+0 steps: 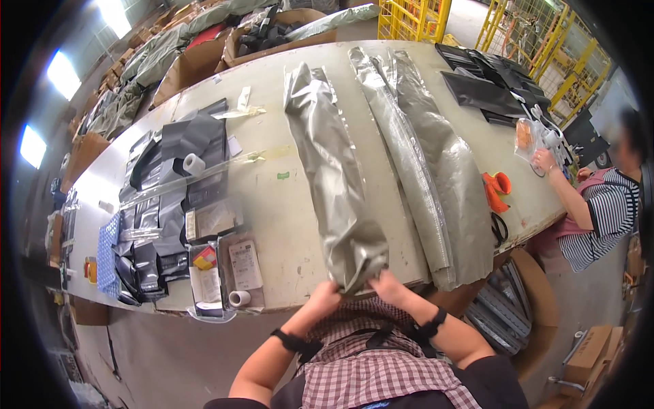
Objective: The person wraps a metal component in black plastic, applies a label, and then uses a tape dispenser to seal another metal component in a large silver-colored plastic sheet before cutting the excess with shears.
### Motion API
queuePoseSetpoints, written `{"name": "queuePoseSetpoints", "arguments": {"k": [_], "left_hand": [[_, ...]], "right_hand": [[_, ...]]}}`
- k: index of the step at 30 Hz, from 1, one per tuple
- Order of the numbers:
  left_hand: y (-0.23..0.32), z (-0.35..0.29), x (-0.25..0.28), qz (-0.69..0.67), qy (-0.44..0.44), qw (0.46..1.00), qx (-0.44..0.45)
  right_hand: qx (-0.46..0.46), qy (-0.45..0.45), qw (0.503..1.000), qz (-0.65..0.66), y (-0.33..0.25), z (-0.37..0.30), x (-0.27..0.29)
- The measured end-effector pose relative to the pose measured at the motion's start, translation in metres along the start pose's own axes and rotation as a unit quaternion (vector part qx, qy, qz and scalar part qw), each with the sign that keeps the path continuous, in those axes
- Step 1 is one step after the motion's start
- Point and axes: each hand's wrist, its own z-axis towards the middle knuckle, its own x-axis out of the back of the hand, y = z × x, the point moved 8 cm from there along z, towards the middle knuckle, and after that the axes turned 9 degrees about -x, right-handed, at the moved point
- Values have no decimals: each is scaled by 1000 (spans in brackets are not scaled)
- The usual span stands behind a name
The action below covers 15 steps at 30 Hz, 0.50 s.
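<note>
A long grey-green plastic bag [330, 163] lies lengthwise across the table in front of me, its shiny surface wrinkled. Its near end is bunched up at the table's front edge. My left hand [325, 298] is closed on the left corner of that end. On the right corner, my right hand [388, 288] grips the same bag, fingers folded into the plastic. To the right of it lie more grey-green plastic sheets [446, 184], one with a clear, shiny folded strip [422, 177] along it.
Black plastic bags [160, 204] and a clear box [206, 286] of labels cover the left side. At right are an orange tape dispenser [499, 191], black-handled scissors [499, 230] and black bags [487, 88]. A co-worker [599, 198] stands there. An open carton [538, 307] sits below the edge.
</note>
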Motion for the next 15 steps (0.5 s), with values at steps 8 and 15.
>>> {"name": "queuePoseSetpoints", "arguments": {"k": [8, 15], "left_hand": [[-76, -94, 0, -9, 3, 976, 218], [-27, -59, 69, -248, 59, 951, 174]], "right_hand": [[35, 96, 961, -256, 51, -69, 42], [-107, 15, 953, 284, 54, -31, 80]]}}
